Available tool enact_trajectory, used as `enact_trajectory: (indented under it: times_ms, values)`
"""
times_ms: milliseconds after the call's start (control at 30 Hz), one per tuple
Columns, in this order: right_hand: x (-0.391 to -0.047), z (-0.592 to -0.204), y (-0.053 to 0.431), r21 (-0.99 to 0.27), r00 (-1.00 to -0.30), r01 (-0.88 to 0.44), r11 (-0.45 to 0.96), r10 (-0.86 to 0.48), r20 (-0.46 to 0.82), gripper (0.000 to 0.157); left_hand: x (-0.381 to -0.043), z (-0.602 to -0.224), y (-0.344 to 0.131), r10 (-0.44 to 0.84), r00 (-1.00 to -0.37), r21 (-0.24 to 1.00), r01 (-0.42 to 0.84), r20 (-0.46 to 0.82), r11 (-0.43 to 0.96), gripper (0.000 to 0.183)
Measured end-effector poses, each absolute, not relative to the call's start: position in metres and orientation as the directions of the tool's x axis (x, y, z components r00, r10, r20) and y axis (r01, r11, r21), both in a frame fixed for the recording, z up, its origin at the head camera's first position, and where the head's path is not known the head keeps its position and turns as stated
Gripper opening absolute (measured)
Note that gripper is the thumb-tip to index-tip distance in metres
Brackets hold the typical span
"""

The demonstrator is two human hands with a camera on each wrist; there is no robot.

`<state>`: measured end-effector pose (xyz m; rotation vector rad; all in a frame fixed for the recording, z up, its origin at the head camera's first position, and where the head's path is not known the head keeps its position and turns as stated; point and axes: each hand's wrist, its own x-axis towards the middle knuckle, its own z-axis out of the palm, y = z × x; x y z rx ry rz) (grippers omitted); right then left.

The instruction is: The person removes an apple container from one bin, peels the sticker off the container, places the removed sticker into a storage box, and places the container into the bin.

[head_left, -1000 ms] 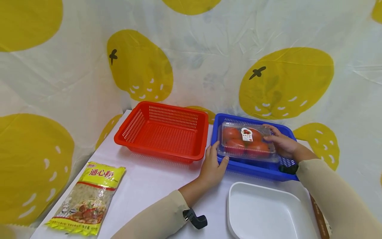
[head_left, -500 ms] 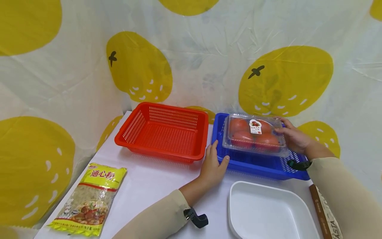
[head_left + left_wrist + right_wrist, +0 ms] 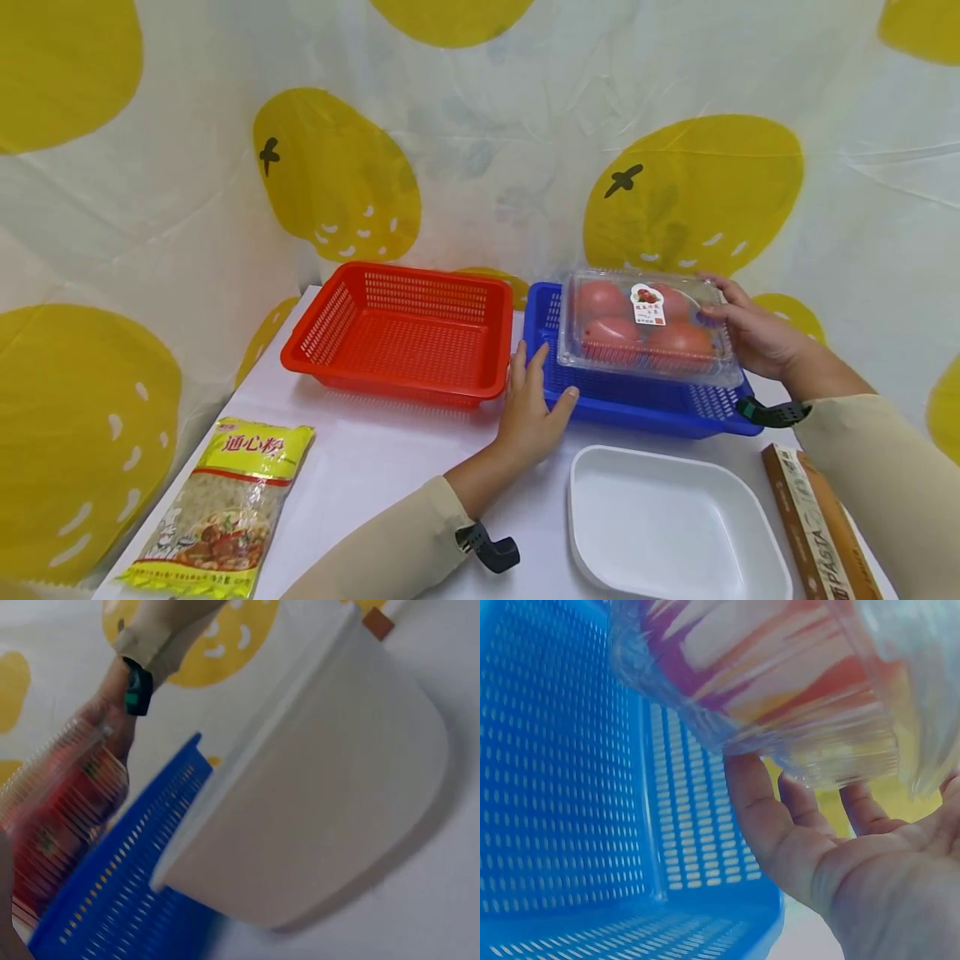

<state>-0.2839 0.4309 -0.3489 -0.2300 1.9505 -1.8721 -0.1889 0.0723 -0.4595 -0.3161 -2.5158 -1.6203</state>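
Note:
In the head view my right hand (image 3: 757, 335) grips the right end of a clear plastic box of tomatoes (image 3: 678, 339), thumb on the lid. The box hangs above the blue basket (image 3: 645, 414), covering much of its inside. The right wrist view shows the fingers (image 3: 761, 802) under the box's end, and the basket's perforated wall (image 3: 555, 765) beside it. My left hand (image 3: 528, 417) has its fingers spread at the blue basket's left front corner, holding nothing. In the left wrist view the tomato box (image 3: 64, 802) is over the blue basket's edge.
A red basket (image 3: 405, 379) stands left of the blue one. In front of the blue basket is a white tray (image 3: 667, 508), with a brown pasta box (image 3: 813, 525) to its right. A yellow bag of macaroni (image 3: 225, 500) lies at the table's left edge.
My right hand has lifted the tomato box up out of the blue basket and slightly right. My left hand keeps its place by the basket corner. The pasta box has come into fuller view.

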Motion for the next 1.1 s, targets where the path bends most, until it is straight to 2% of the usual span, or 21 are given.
enact_trajectory:
  times_ms: [100, 200, 333, 500, 700, 1100]
  values:
    - [-0.273, -0.342, 0.422, -0.981, -0.895, 0.162, 0.112, -0.402, -0.193, 0.056, -0.182, -0.447, 0.065, 0.115, -0.956, 0.904, 0.291, 0.268, 0.313, 0.07]
    - [-0.259, -0.339, 0.413, -0.981, -0.89, 0.161, 0.111, -0.413, -0.193, 0.056, -0.179, -0.433, 0.053, 0.134, -0.942, 0.93, 0.327, 0.307, 0.165, 0.064]
    - [-0.236, -0.342, 0.404, -0.983, -0.864, 0.179, 0.032, -0.474, -0.172, 0.055, -0.186, -0.414, 0.035, 0.172, -0.926, 0.935, 0.35, 0.337, 0.053, 0.057]
    - [-0.207, -0.347, 0.388, -0.975, -0.838, 0.219, -0.047, -0.521, -0.163, 0.057, -0.204, -0.394, 0.011, 0.302, -0.908, 0.951, 0.31, 0.291, 0.015, 0.058]
    - [-0.179, -0.349, 0.354, -0.967, -0.889, 0.252, 0.021, -0.389, -0.24, 0.059, -0.221, -0.383, -0.017, 0.418, -0.873, 0.959, 0.282, 0.252, 0.01, 0.061]
    - [-0.145, -0.358, 0.289, -0.969, -0.905, 0.248, -0.023, -0.361, -0.223, 0.064, -0.219, -0.385, -0.066, 0.457, -0.877, 0.983, 0.181, 0.147, 0.031, 0.06]
